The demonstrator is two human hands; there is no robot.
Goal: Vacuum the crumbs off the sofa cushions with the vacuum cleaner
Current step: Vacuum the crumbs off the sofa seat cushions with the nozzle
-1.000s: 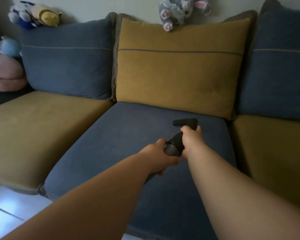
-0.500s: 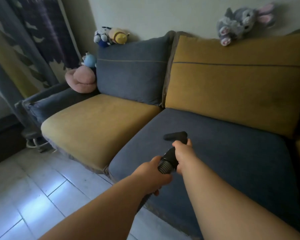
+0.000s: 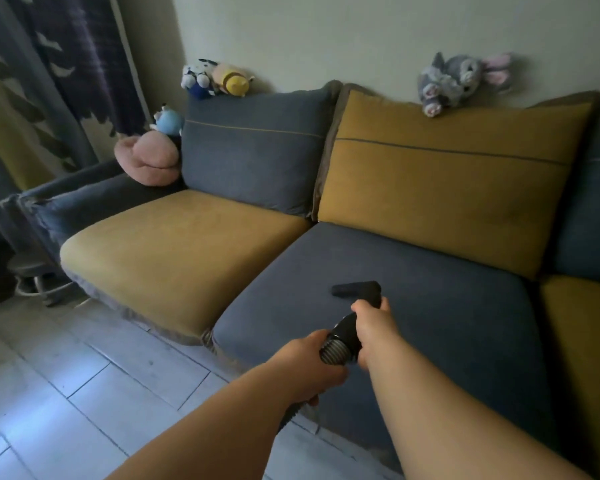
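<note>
At the end of my right arm, my right hand [image 3: 373, 323] is curled tight round the black neck of the nozzle [image 3: 357, 289], fingers wrapped right over it. Just behind it and to the left, my left hand [image 3: 309, 365] grips the ribbed hose [image 3: 333, 351] where it joins that neck; the two hands sit close together. From under my left hand the hose drops back towards the floor [image 3: 84, 393].

Just ahead of my right hand the nozzle's flat head sticks out to the left, low over the blue seat [image 3: 447, 306]. I cannot tell whether it touches the fabric. That seat spreads under and beyond both hands.

Left of my left hand lies the yellow seat [image 3: 181, 251], edge to edge with the blue one. Farther ahead of my right hand the yellow back cushion [image 3: 440, 192] stands against the wall, and ahead to the left stands the blue back cushion [image 3: 253, 157]. A grey rabbit [image 3: 454, 81] lies on top of the yellow one. Two small toys [image 3: 215, 79] sit on the blue one. Far left, a pink plush [image 3: 146, 161] rests on the armrest, with a curtain [image 3: 49, 81] beyond it.
</note>
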